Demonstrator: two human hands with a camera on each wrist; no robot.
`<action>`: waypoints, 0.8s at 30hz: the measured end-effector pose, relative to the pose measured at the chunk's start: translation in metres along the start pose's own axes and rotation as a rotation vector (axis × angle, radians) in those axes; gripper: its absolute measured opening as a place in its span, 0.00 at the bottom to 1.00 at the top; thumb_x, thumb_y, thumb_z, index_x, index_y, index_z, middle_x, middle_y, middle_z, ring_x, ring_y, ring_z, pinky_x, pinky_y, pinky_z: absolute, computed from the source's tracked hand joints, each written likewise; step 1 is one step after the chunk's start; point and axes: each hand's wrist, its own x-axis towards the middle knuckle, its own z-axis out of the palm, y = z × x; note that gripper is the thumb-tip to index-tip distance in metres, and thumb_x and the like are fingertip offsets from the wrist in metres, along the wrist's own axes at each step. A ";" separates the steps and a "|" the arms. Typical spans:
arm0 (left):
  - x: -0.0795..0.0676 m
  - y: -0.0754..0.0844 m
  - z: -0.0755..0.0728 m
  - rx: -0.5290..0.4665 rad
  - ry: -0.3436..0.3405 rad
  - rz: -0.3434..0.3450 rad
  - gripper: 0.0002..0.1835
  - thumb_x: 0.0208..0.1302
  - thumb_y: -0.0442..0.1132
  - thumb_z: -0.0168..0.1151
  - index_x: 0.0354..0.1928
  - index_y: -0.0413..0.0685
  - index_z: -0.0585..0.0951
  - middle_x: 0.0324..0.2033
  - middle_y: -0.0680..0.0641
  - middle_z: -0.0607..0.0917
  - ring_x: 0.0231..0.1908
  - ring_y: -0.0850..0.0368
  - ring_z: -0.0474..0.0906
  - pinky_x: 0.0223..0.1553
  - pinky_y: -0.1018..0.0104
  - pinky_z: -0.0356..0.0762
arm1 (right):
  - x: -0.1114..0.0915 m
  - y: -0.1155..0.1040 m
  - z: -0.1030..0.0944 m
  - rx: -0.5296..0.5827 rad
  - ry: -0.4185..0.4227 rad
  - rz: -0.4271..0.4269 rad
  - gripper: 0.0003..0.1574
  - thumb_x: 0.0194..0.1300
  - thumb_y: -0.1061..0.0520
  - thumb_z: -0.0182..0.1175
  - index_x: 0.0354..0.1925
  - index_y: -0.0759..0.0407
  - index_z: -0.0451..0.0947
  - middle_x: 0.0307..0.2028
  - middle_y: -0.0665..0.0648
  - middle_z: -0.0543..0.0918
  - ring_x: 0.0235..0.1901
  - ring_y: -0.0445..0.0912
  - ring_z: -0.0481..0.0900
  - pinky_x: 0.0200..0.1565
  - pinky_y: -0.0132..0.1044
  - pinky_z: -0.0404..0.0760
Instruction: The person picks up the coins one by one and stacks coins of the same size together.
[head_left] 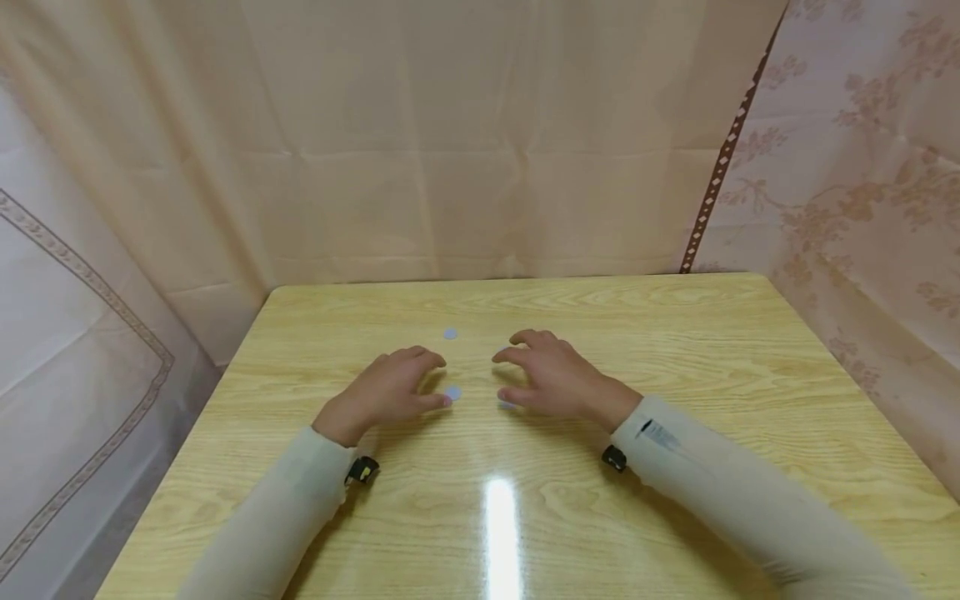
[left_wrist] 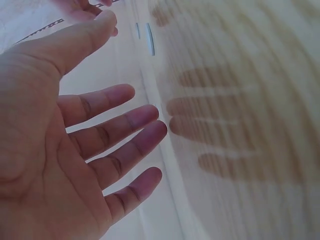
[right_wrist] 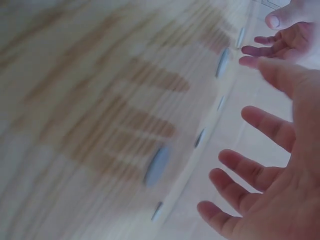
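Note:
My left hand (head_left: 397, 386) hovers low over the wooden table (head_left: 420, 533), palm turned inward and fingers spread. In the head view its thumb tip overlaps a small pale blue disc (head_left: 453, 392). A second disc (head_left: 450, 333) lies farther back. Facing it, my right hand (head_left: 553, 377) also hovers with fingers loosely bent and nothing held. Under its thumb shows the edge of another disc (head_left: 507, 404). The right wrist view shows several flat discs, the largest disc (right_wrist: 157, 165) beside the fingers' reflections. Two thin discs (left_wrist: 150, 39) appear past the left thumb in the left wrist view.
A beige curtain (head_left: 465, 150) hangs behind the table's far edge. Patterned cloth (head_left: 862, 167) hangs at the right, and pale cloth (head_left: 75, 350) at the left. Bright light reflects off the tabletop near the front. Small black devices (head_left: 363, 469) sit at both wrists.

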 end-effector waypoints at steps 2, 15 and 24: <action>0.001 0.000 0.000 -0.002 0.003 0.003 0.35 0.66 0.61 0.68 0.66 0.47 0.78 0.63 0.46 0.81 0.62 0.45 0.78 0.63 0.40 0.72 | 0.002 -0.002 0.001 -0.009 0.011 0.000 0.33 0.65 0.35 0.68 0.64 0.43 0.80 0.66 0.59 0.75 0.64 0.59 0.72 0.61 0.61 0.74; 0.004 0.000 0.003 -0.005 0.016 0.048 0.21 0.64 0.51 0.74 0.55 0.50 0.86 0.51 0.51 0.86 0.50 0.53 0.82 0.54 0.51 0.79 | 0.018 -0.021 0.008 0.110 0.009 -0.016 0.23 0.61 0.43 0.75 0.54 0.44 0.88 0.48 0.51 0.82 0.47 0.48 0.73 0.48 0.46 0.73; 0.010 0.004 0.004 0.000 0.027 0.039 0.18 0.62 0.50 0.75 0.51 0.51 0.89 0.49 0.52 0.87 0.49 0.56 0.82 0.52 0.53 0.81 | 0.027 -0.030 0.014 0.184 -0.039 0.013 0.20 0.61 0.47 0.76 0.51 0.48 0.90 0.43 0.51 0.85 0.44 0.46 0.79 0.47 0.44 0.77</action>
